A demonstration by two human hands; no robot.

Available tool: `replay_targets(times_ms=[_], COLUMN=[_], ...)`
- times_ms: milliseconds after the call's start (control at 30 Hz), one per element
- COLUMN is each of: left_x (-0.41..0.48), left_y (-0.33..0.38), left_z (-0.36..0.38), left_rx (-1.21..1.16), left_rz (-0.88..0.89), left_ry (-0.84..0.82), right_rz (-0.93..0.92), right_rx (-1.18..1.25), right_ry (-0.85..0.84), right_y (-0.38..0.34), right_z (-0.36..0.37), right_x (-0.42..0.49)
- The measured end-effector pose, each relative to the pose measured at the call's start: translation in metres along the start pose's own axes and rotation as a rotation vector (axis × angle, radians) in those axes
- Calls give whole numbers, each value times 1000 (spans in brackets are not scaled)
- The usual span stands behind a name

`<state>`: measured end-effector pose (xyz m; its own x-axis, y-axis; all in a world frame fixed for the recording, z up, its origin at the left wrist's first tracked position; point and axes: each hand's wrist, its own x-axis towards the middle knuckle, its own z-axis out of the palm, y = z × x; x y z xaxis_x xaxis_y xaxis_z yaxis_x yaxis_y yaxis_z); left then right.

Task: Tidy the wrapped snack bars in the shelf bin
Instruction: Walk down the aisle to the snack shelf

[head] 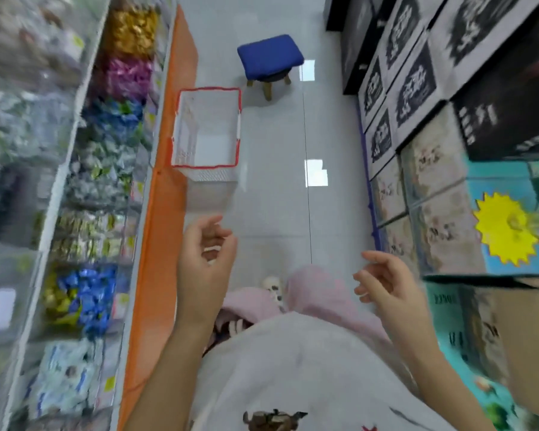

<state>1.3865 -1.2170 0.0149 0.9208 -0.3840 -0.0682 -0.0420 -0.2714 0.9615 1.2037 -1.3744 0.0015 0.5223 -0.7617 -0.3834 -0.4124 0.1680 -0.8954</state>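
Observation:
Shelf bins of wrapped snacks line the left side: gold ones [133,31], pink ones [128,77], blue ones [86,295] and pale packets [64,376]; the picture is blurred there. My left hand [207,259] hangs over the aisle floor, just right of the shelf's orange edge [165,213], fingers loosely curled and holding nothing. My right hand [389,289] is raised at the same height further right, fingers relaxed and empty. Neither hand touches a bin.
A white basket with a red rim [206,165] stands on the floor beside the shelf. A blue stool [269,57] is further down the aisle. Stacked cartons [433,181] fill the right side. My pink trousers and white shirt show below.

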Motion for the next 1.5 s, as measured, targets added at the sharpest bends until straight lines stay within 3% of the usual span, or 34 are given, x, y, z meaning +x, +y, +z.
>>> replay_targets(times_ms=[233,433,667,900,1067,1267,1500], left_x=[251,408,591,830,924,999,1099], left_y=[51,81,71,88,109,85,-1], left_z=[100,156,176,173,150,132,151], left_rx=[-10,-54,-117,-186,-163,-140,-77], left_rz=[45,-73,-216,-181,-194,-280,-434], left_ry=[-59,52,307,395,467,721,1093], right_rz=[7,-62,-172,-203,-215,-270,-469], right_rx=[40,-83,-264,-302,-342,-460,-708], right_ry=[124,-88,-370,-399,-476,-738,-1234], right_y=[-78,-209,-329,-420,-486,-540,-542], right_z=[11,46,159,251,304,416,598], right_x=[211,434,658,839,919,1022,1145])
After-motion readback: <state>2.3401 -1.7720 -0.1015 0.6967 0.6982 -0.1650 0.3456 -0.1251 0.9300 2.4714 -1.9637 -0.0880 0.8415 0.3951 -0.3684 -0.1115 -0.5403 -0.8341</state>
